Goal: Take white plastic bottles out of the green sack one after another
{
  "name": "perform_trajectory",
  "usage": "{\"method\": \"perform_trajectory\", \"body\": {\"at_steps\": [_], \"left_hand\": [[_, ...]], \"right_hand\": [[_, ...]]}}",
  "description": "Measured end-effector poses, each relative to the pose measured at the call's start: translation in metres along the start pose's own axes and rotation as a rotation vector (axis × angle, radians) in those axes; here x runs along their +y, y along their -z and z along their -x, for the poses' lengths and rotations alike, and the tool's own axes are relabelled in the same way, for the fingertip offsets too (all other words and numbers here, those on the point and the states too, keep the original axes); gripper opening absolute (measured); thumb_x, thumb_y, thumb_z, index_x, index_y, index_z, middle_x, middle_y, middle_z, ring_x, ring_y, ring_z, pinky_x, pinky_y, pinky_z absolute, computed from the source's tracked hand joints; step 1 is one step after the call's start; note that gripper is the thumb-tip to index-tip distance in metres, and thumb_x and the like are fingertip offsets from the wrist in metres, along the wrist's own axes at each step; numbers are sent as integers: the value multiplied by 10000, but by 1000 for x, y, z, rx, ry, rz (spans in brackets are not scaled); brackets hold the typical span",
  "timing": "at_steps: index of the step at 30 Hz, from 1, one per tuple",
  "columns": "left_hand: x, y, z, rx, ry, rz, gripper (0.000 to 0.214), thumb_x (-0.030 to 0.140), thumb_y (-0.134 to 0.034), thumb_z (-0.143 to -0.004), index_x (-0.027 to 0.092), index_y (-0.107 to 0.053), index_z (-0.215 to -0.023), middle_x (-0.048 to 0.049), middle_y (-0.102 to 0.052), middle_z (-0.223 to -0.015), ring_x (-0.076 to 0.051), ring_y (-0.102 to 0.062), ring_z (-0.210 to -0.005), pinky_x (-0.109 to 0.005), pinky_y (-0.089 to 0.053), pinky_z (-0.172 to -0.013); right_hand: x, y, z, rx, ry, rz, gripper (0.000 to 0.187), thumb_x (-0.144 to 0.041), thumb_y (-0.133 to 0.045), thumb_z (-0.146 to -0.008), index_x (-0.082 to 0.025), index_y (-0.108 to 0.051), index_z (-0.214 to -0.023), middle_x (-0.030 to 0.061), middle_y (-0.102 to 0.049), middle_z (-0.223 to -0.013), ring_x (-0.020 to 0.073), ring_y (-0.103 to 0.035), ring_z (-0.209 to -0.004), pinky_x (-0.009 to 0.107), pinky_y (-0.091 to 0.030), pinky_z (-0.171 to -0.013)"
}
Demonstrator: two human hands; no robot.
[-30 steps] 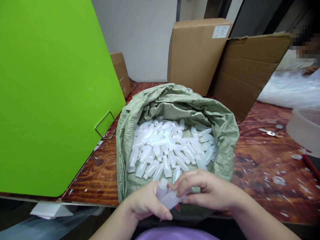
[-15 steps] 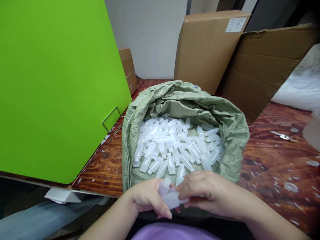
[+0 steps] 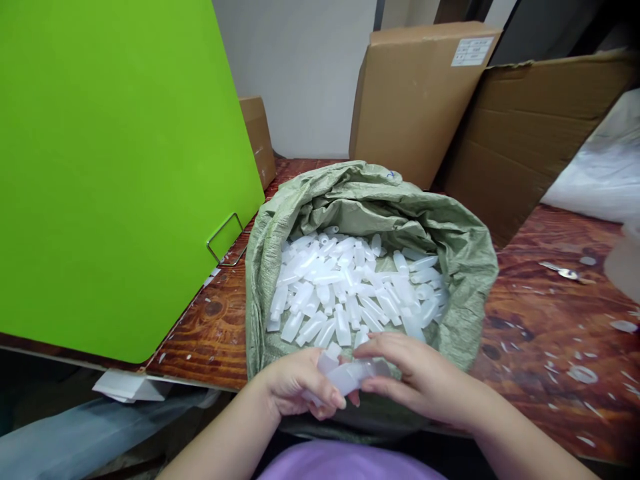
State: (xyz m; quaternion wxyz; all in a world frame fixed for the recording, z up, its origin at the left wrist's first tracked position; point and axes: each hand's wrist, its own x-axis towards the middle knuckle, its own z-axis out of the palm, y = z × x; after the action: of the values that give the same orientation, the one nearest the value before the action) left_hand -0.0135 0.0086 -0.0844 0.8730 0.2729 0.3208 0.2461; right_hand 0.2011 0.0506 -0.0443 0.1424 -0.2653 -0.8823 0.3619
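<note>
Several translucent white plastic tubes (image 3: 345,377) are gripped in my left hand (image 3: 303,383), its thumb pressed over them. My right hand (image 3: 413,377) is closed, thumb and fingers around the right ends of tubes that reach across from the left hand. Both hands are over the near rim of a green woven sack (image 3: 470,267). Inside the sack lies a heap of the same kind of small tubes (image 3: 345,280), pointing in all directions. How many tubes are in the hands is partly hidden by the fingers.
A bright green panel (image 3: 110,173) stands at the left, with a metal wire loop (image 3: 225,240) by its lower corner. Cardboard boxes (image 3: 420,100) stand behind the sack. On the reddish wooden table (image 3: 525,320), plastic scraps and a small metal item (image 3: 567,273) lie at the right.
My right hand has opened its grip slightly and shifted a little to the right and up. The tubes between the hands now extend farther toward it.
</note>
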Motion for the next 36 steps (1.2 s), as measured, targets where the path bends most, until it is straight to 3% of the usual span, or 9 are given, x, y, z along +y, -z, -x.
{"method": "perform_trajectory", "body": {"at_steps": [7, 12, 15, 17, 21, 25, 29, 33, 36], "left_hand": [[0, 1, -1, 15, 47, -111, 326, 100, -758, -461, 101, -650, -769, -30, -645, -693, -50, -465, -393, -158, -326, -328], [4, -3, -1, 43, 29, -162, 293, 159, -763, -476, 92, -668, -745, 17, -570, -563, -50, -441, -390, -167, -307, -356], [8, -6, -1, 50, 33, -197, 301, 166, -769, -455, 99, -668, -731, 26, -566, -544, -54, -425, -382, -178, -274, -348], [9, -8, -1, 51, 48, -221, 311, 165, -777, -441, 105, -665, -725, 24, -578, -563, -55, -424, -387, -181, -265, -344], [6, -8, -2, 92, 22, -231, 289, 180, -775, -463, 108, -661, -719, 28, -561, -558, -54, -421, -403, -174, -286, -359], [4, -9, -3, 84, 61, -258, 341, 154, -788, -435, 105, -652, -744, 8, -591, -616, -58, -438, -417, -172, -299, -355], [6, -11, -2, 79, 28, -237, 325, 155, -788, -444, 109, -642, -730, 30, -568, -574, -49, -419, -412, -164, -310, -367], [6, -11, -2, 97, 42, -253, 338, 130, -779, -448, 117, -637, -755, 27, -586, -582, -52, -426, -398, -165, -298, -359], [4, -10, -3, 87, 30, -251, 351, 134, -778, -451, 110, -639, -773, 13, -589, -623, -54, -432, -432, -162, -303, -374]], "right_hand": [[6, -6, -7, 75, 138, 188, 519, -596, -363, -870, -173, -652, -786, 84, -637, -800, 208, -569, -800, 342, -433, -741], [4, 0, 0, 21, 85, 93, 579, -558, -541, -806, -188, -474, -1247, 135, -508, -1234, 223, -504, -1095, 335, -426, -898], [3, 3, 2, -38, 87, 74, 341, -454, -469, -891, -188, -582, -1073, 89, -613, -1028, 184, -563, -965, 297, -446, -839], [3, 3, 0, -55, 58, 141, 378, -490, -423, -898, -181, -635, -952, 74, -636, -858, 196, -584, -844, 328, -455, -782], [3, 3, -2, -14, 82, 90, 533, -578, -540, -794, -189, -550, -1158, 123, -557, -1180, 225, -537, -1049, 331, -433, -878], [5, 2, -2, -41, 73, 132, 437, -542, -413, -879, -172, -642, -918, 88, -641, -886, 199, -585, -858, 320, -451, -783], [8, 2, -1, -8, 89, 57, 527, -583, -547, -786, -176, -566, -1120, 123, -571, -1157, 223, -543, -1033, 325, -431, -864], [9, 1, 1, -32, 40, 81, 413, -546, -474, -850, -170, -625, -931, 74, -634, -869, 198, -584, -838, 320, -446, -778], [8, 1, 2, 23, 64, 37, 443, -527, -546, -816, -174, -572, -1082, 104, -588, -1097, 209, -555, -987, 313, -428, -847]]}}
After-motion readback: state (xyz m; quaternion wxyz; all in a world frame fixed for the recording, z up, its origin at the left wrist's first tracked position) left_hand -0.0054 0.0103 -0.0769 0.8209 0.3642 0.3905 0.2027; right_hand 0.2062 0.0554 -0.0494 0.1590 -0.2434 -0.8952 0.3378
